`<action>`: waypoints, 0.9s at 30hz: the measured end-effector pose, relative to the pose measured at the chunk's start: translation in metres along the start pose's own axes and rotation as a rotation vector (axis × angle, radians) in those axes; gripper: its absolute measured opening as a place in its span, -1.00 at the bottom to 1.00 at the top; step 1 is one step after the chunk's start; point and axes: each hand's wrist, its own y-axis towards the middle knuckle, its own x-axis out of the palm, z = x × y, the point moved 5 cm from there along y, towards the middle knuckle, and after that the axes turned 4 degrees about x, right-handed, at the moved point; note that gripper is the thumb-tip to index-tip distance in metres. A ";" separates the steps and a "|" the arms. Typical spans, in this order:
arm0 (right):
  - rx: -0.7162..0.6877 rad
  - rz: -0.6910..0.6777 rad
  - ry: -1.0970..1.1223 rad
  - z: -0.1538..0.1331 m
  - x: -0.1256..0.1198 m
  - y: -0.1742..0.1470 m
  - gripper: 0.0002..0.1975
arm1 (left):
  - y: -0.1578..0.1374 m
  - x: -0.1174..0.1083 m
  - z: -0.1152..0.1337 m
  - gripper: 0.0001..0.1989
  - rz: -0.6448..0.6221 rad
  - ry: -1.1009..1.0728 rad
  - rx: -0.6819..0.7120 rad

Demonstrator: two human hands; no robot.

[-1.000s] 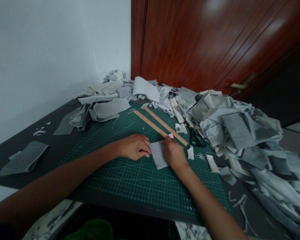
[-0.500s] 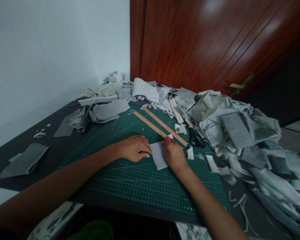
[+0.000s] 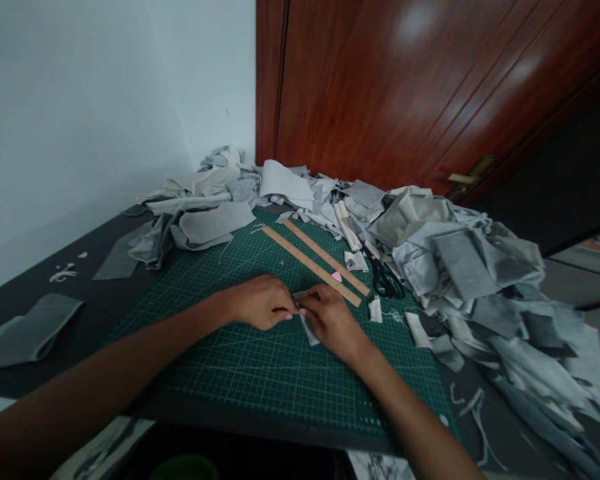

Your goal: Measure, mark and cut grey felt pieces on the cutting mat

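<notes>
A small piece of grey fabric (image 3: 309, 330) lies on the green cutting mat (image 3: 240, 373), mostly covered by my fingers. My left hand (image 3: 264, 303) is closed, thumb and forefinger pinching the fabric's left edge. From the other side, my right hand (image 3: 333, 323) reaches over the piece, and its fingertips grip the same edge against the left ones. Just beyond my hands, a pink triangle of tailor's chalk (image 3: 337, 277) rests by two wooden rulers (image 3: 307, 265) lying roughly parallel on the mat.
Black-handled scissors (image 3: 387, 280) lie right of the rulers, near small white scraps (image 3: 375, 310). A big heap of grey and cream fabric (image 3: 460, 260) covers the right side. More cloth (image 3: 215, 223) is piled at the back left, and a folded grey piece (image 3: 40, 327) sits far left.
My right hand has moved left across the fabric, its fingers meeting my left hand at the edge. The pink chalk now lies released by the rulers. The view has shifted slightly.
</notes>
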 end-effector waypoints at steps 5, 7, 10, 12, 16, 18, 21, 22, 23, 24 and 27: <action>-0.003 0.006 0.010 0.002 -0.002 0.000 -0.76 | 0.001 0.001 0.004 -0.88 -0.080 0.033 0.027; 0.001 0.002 -0.007 0.002 -0.002 0.000 -0.78 | 0.001 0.001 0.003 -0.89 -0.080 0.038 0.014; 0.010 -0.001 -0.022 0.001 -0.003 -0.001 -0.81 | 0.001 0.000 0.004 -0.91 -0.076 0.043 0.006; 0.022 0.004 -0.018 0.001 -0.005 -0.001 -0.82 | 0.002 0.000 0.004 -0.91 -0.072 0.050 0.004; 0.046 -0.001 0.001 0.002 -0.006 -0.001 -0.83 | 0.002 0.000 0.005 -0.88 -0.060 0.058 0.006; 0.055 -0.009 -0.001 0.002 -0.007 -0.001 -0.83 | 0.002 0.001 0.006 -0.87 -0.053 0.060 0.010; 0.064 -0.020 -0.020 0.001 -0.009 -0.002 -0.81 | 0.001 0.000 0.006 -0.90 -0.033 0.053 0.019; 0.064 -0.023 -0.029 0.000 -0.009 -0.002 -0.80 | 0.001 0.000 0.007 -0.90 -0.030 0.053 0.021; 0.063 -0.024 -0.039 -0.001 -0.010 -0.002 -0.79 | 0.001 0.000 0.007 -0.90 -0.030 0.056 0.020; 0.063 -0.022 -0.050 -0.001 -0.011 -0.002 -0.78 | 0.001 0.000 0.007 -0.89 -0.032 0.060 0.017; 0.064 -0.003 -0.085 -0.001 -0.014 -0.003 -0.72 | 0.002 0.001 0.008 -0.90 -0.042 0.068 0.007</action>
